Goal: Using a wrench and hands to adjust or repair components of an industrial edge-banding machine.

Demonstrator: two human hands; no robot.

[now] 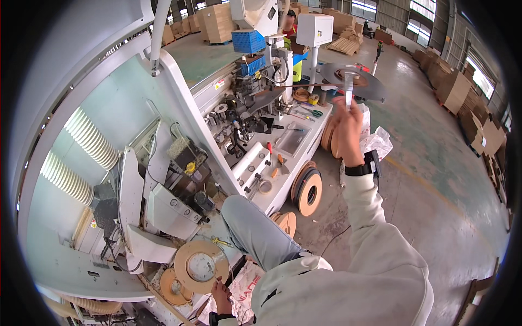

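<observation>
My right hand (348, 130) is raised at the upper right, slightly blurred, its fingers closed around a pale flat strip (348, 93) that stands upright from it. Behind the strip lies a round grey reel tray (372, 87) with a small brown coil on it. From the tray a brown band (304, 85) runs left into the machine. Low down, my left hand (221, 298) is closed beside a large tan roll of edge banding (183, 267); what its fingertips pinch is too small to make out. A smaller tan roll (169, 288) lies partly under the large one.
My knee (247, 225) rests against the white machine bench (263, 195). On it lie a red-handled screwdriver (269, 147), green-handled scissors (314, 113) and a tape roll (265, 187). More banding rolls (310, 194) lean below. The open machine hood (185, 108) rises left. Another person (290, 24) stands behind the machine.
</observation>
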